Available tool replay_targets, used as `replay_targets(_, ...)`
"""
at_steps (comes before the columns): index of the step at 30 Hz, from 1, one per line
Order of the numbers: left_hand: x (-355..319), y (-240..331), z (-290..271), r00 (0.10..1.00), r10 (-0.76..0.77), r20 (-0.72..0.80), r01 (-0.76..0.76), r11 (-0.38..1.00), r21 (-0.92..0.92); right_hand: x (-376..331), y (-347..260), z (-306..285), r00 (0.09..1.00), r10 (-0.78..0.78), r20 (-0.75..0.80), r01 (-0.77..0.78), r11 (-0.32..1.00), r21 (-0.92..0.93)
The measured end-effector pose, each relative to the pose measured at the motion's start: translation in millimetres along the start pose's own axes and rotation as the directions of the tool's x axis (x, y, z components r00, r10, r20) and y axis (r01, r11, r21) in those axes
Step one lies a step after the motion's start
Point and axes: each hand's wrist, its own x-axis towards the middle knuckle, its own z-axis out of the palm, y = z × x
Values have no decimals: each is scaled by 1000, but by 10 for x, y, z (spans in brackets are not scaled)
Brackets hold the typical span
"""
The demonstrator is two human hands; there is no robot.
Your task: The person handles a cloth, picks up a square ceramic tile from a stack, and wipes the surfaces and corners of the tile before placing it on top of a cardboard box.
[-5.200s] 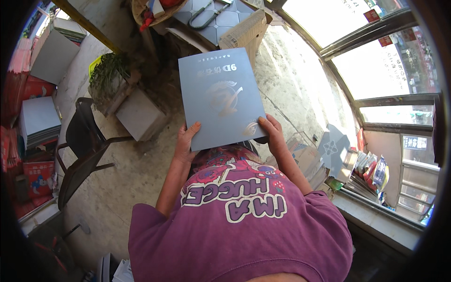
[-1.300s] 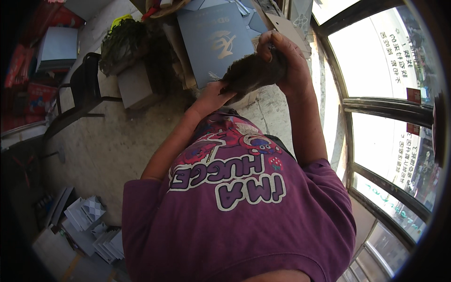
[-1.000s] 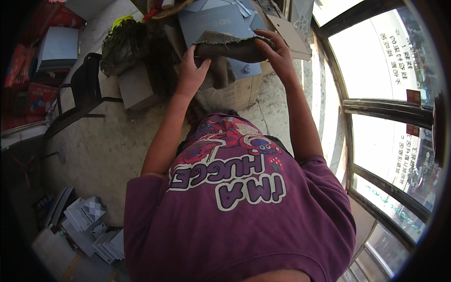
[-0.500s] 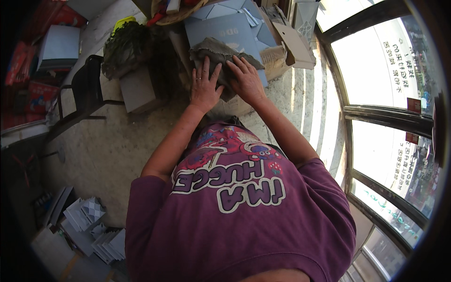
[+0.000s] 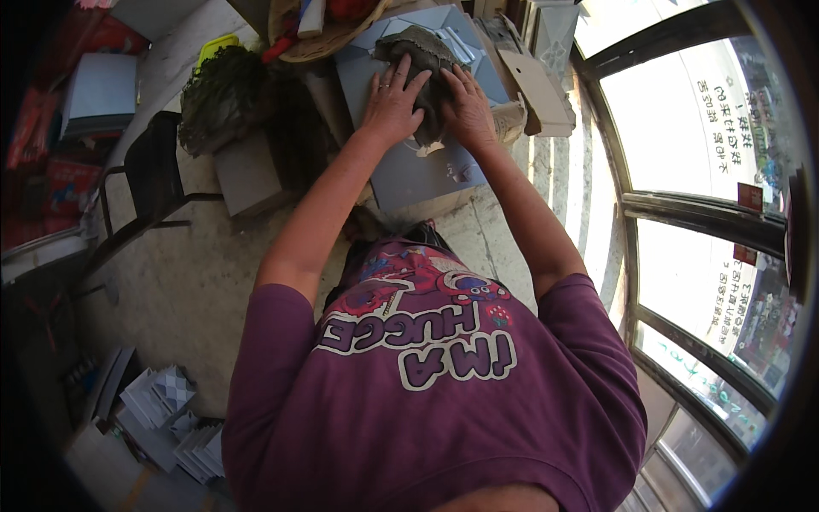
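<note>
Grey-brown cloth (image 5: 414, 44) bunched on the blue-grey board (image 5: 397, 181), both hands on top.
Left hand (image 5: 394, 113): fingers spread and extended over the cloth, ring on one finger. Right hand (image 5: 471, 111): open, fingers extended along the cloth's right side; can't tell if the fingertips pinch any fabric. Cloth covers the far part of the board; near end exposed, printed mark by its right corner. Wicker basket (image 5: 348, 44) just beyond, to the left. Cardboard flap (image 5: 537, 85) near, on the right. Black chair (image 5: 153, 160) well apart, left.
</note>
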Motion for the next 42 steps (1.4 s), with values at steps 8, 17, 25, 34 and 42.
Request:
replay_targets(8, 126, -158, 51, 999, -14, -47, 19, 994, 105, 291, -15, 137, 1000, -3, -8, 3, 1000, 25)
replay_targets(17, -404, -385, -164, 987, -109, -120, 121, 987, 103, 196, -439, 399, 993, -109, 40, 107, 993, 43)
replay_targets(25, -1118, -65, -314, 990, -134, -42, 136, 990, 40, -326, -648, 186, 972, -219, 80, 213, 974, 81)
replay_targets(34, -1731, 563, -346, 996, -57, 61, 62, 996, -69, -1063, -591, -376, 940, -227, 253, 208, 973, 100)
replay_targets(42, -1297, 772, -102, 999, 35, 37, -31, 994, -107, -1088, -249, -527, 989, -105, 105, 98, 993, 67)
